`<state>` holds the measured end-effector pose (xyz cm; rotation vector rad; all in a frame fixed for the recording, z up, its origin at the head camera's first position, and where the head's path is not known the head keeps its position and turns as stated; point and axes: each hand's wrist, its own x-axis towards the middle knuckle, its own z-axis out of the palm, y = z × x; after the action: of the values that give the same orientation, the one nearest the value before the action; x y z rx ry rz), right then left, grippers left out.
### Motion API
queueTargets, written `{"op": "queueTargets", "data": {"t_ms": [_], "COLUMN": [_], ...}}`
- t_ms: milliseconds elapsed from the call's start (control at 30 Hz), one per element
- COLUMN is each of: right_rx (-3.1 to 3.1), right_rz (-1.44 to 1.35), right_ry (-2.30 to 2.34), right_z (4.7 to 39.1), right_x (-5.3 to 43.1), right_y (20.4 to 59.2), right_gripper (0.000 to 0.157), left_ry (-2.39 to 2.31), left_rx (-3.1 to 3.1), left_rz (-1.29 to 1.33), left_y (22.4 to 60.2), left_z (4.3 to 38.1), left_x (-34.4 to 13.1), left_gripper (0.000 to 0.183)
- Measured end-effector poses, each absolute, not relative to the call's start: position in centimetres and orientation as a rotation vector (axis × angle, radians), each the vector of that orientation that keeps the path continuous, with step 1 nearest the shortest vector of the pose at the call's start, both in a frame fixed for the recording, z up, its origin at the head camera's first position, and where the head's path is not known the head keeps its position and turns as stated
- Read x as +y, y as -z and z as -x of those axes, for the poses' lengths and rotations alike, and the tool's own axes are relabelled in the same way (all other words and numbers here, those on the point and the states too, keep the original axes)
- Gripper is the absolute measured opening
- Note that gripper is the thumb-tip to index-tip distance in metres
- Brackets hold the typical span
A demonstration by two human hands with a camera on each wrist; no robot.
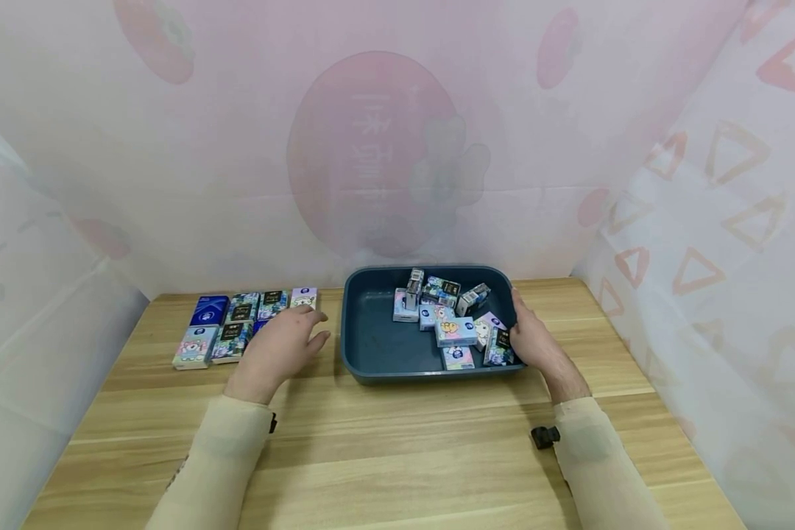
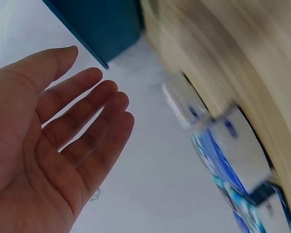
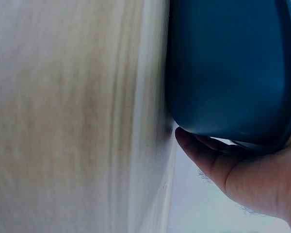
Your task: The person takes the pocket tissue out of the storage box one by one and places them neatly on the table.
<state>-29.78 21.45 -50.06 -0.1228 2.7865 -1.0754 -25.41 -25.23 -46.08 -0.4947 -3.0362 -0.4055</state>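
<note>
My left hand [image 1: 280, 347] is over the table just left of a dark blue-green plastic tub [image 1: 374, 377]. In the left wrist view its fingers [image 2: 94, 126] are spread and a little bent, with nothing in the palm. Beside and partly beneath this hand lie small packs of pocket tissues [image 1: 195, 346] in two rows, some hidden by it. My right hand [image 1: 535, 335] rests along the tub's right outer wall, its fingers [image 3: 201, 150] stretched along the side. Inside the tub, several tissue packs [image 1: 456, 331] lie jumbled towards the right.
The wooden table [image 1: 397, 456] runs up to a pale curtain [image 1: 238, 184] with pink prints behind the tub. More white sheeting with triangle prints [image 1: 698, 269] hangs at the right edge. A dark blue tissue pack [image 1: 208, 311] lies at the back left of the rows.
</note>
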Motion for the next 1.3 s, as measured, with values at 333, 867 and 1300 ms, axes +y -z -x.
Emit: {"op": "queueTargets", "data": {"t_ms": [333,867,1300], "right_rx": [2.793,2.791,2.798], "right_rz": [0.119,0.113,0.118], "right_ry": [1.062,1.063,1.056], "right_z": [29.6,29.7,29.7], "right_x": [21.6,21.4,21.5], "right_y": [50.0,50.0,50.0], "right_gripper": [0.086,0.086,0.086], "left_ry": [0.44,0.439,0.477], "left_rx": [-2.997,-2.993,-2.973], "left_rz": [0.536,0.636,0.744], "left_y": [45.8,45.4,46.4], "left_z": [25.7,25.7,25.9], "left_x": [-21.4,-15.7,-11.1], "left_gripper": [0.038,0.04,0.039]}}
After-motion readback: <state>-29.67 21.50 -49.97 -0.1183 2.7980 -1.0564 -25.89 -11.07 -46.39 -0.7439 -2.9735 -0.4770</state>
